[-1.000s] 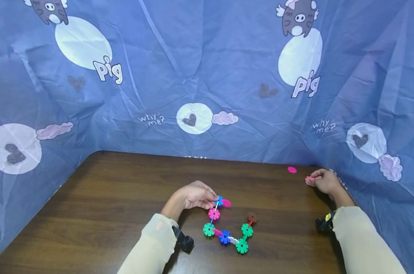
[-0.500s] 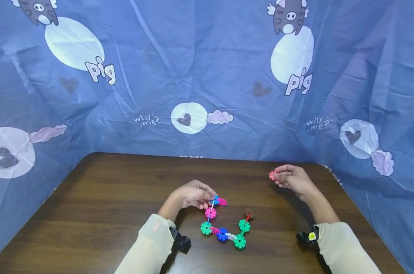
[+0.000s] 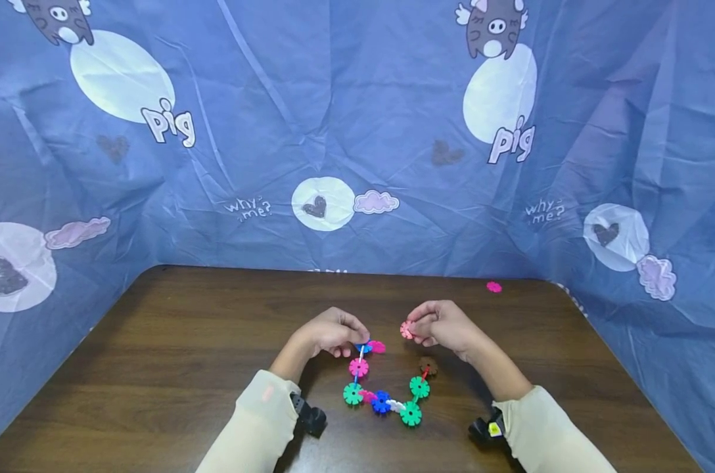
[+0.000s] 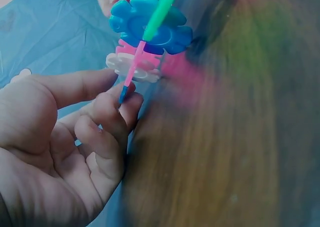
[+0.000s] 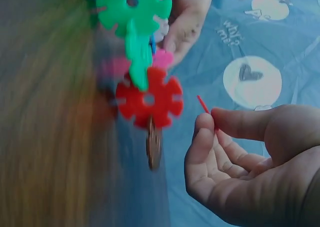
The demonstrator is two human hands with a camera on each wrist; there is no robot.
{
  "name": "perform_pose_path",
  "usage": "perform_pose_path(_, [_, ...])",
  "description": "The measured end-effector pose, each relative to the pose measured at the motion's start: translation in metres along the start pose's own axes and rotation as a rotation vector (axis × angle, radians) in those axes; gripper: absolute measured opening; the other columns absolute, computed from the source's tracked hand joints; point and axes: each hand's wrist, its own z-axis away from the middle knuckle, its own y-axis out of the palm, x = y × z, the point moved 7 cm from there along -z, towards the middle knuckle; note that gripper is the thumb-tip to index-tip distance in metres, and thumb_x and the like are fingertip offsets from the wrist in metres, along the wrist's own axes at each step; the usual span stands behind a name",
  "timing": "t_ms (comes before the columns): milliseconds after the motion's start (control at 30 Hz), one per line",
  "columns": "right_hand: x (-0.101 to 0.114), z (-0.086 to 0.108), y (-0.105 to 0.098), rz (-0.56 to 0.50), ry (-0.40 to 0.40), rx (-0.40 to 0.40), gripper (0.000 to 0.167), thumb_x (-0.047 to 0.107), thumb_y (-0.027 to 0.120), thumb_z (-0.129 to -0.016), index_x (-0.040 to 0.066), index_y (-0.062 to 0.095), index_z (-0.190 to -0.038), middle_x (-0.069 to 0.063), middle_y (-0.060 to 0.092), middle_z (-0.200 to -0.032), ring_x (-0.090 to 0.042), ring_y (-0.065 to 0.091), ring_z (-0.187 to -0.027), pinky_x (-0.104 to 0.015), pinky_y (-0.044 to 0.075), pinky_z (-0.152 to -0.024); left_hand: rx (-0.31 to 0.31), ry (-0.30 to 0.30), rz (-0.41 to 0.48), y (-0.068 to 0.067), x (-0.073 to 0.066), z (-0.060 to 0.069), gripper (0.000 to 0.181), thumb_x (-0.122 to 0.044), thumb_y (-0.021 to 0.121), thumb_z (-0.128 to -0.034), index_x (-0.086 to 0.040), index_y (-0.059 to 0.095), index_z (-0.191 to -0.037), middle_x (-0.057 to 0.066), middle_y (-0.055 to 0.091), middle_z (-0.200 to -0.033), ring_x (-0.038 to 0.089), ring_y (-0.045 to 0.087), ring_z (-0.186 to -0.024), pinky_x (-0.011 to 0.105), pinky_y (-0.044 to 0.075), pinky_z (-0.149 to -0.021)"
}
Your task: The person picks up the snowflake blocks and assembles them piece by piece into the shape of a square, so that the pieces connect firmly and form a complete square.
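My left hand (image 3: 334, 332) pinches the blue end piece (image 3: 364, 347) of a chain of notched plastic snowflake discs, with a bright pink disc (image 3: 378, 347) joined to it. From there the chain bends in a U through pink, green, dark blue and white discs to a brown disc (image 3: 428, 366) at the other end. My right hand (image 3: 446, 326) pinches a single light red disc (image 3: 406, 330) just right of the bright pink one, apart from the chain. In the right wrist view that loose disc (image 5: 203, 104) appears edge-on between thumb and finger.
One more pink disc (image 3: 494, 287) lies near the back right edge of the brown wooden table (image 3: 215, 315). Blue printed cloth (image 3: 251, 157) hangs behind and along both sides. A black wrist camera (image 3: 309, 415) sits under the left sleeve, another (image 3: 486, 428) under the right.
My right hand has carried the light red disc from the table's back right corner leftward to near the chain's upper end. My left hand keeps its grip on the chain in about the same place.
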Motion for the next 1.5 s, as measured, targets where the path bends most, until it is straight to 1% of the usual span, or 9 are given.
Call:
perform_pose_path(133, [0.000,0.001,0.010,0.014,0.013,0.018,0.018,-0.002,0.069,-0.092,-0.008,0.063,-0.108,-0.010,0.073,-0.084,-0.018,0.066,-0.072,-0.036,0.060,-0.069,-0.005,0.040,-0.056,0.001,-0.004,-0.001,0.016,-0.014,0.074,-0.0932,-0.004,0.077,-0.105,0.002,0.064,-0.070,0.010,0.052,-0.053,0.021,0.044,-0.047])
perform_pose_path(233, [0.000,0.002,0.016,0.028,0.021,0.040,0.018,-0.002,0.069,-0.092,-0.009,0.064,-0.107,-0.011,0.073,-0.085,-0.018,0.066,-0.071,-0.037,0.061,-0.070,-0.007,0.099,-0.095,0.000,-0.009,-0.002,0.017,-0.015,0.075,-0.0925,-0.003,0.077,-0.105,0.001,0.064,-0.070,0.011,0.050,-0.055,0.022,0.043,-0.048])
perform_pose_path(367, [-0.001,0.002,0.022,0.023,0.021,0.077,0.017,-0.006,0.067,-0.091,-0.011,0.064,-0.107,-0.013,0.073,-0.085,-0.018,0.067,-0.071,-0.037,0.062,-0.070,0.002,0.184,-0.148,0.001,-0.015,-0.002,0.020,-0.019,0.078,-0.0909,-0.004,0.078,-0.105,-0.001,0.072,-0.082,0.012,0.051,-0.061,0.024,0.043,-0.051])
perform_pose_path(467, [-0.003,0.002,0.026,0.017,0.014,0.101,0.017,-0.009,0.065,-0.090,-0.012,0.064,-0.107,-0.014,0.073,-0.084,-0.018,0.068,-0.072,-0.036,0.062,-0.069,0.007,0.228,-0.183,0.004,-0.019,-0.002,0.022,-0.020,0.080,-0.0887,-0.005,0.078,-0.104,-0.001,0.076,-0.093,0.013,0.058,-0.073,0.026,0.047,-0.060])
perform_pose_path(600, [-0.004,0.001,0.029,0.013,0.004,0.113,0.017,-0.010,0.064,-0.089,-0.013,0.063,-0.106,-0.014,0.072,-0.083,-0.018,0.069,-0.072,-0.035,0.062,-0.068,0.003,0.266,-0.229,0.008,-0.024,-0.001,0.023,-0.017,0.083,-0.0851,-0.004,0.078,-0.103,0.001,0.076,-0.095,0.018,0.065,-0.089,0.030,0.052,-0.075])
perform_pose_path(833, [-0.006,-0.001,0.032,0.000,0.018,0.124,0.018,-0.012,0.063,-0.089,-0.014,0.062,-0.108,-0.014,0.071,-0.082,-0.019,0.069,-0.071,-0.035,0.062,-0.068,-0.041,0.257,-0.296,0.013,-0.027,0.000,0.013,-0.013,0.084,-0.0820,-0.010,0.081,-0.094,-0.002,0.076,-0.088,0.017,0.065,-0.090,0.031,0.051,-0.081])
perform_pose_path(1100, [-0.010,0.000,0.035,0.002,0.048,0.117,0.018,-0.012,0.062,-0.090,-0.013,0.062,-0.108,-0.015,0.070,-0.083,-0.019,0.069,-0.071,-0.034,0.062,-0.068,-0.067,0.249,-0.313,0.018,-0.028,0.000,0.006,-0.009,0.083,-0.0811,-0.011,0.080,-0.086,-0.003,0.074,-0.079,0.012,0.062,-0.079,0.028,0.049,-0.071])
perform_pose_path(1367, [-0.010,0.000,0.038,-0.058,0.060,0.148,0.020,-0.012,0.063,-0.092,-0.015,0.061,-0.111,-0.017,0.070,-0.086,-0.020,0.071,-0.074,-0.036,0.063,-0.073,-0.059,0.244,-0.248,0.018,-0.025,-0.001,0.005,-0.005,0.082,-0.0818,-0.007,0.080,-0.085,0.003,0.073,-0.078,0.009,0.059,-0.067,0.025,0.050,-0.062])
perform_pose_path(1500, [-0.010,0.000,0.039,-0.102,0.057,0.158,0.022,-0.014,0.061,-0.091,-0.016,0.059,-0.113,-0.018,0.069,-0.087,-0.021,0.072,-0.076,-0.036,0.063,-0.074,-0.069,0.225,-0.189,0.015,-0.022,-0.002,0.005,-0.007,0.084,-0.0822,-0.006,0.079,-0.083,0.003,0.074,-0.079,0.010,0.060,-0.069,0.026,0.051,-0.063])
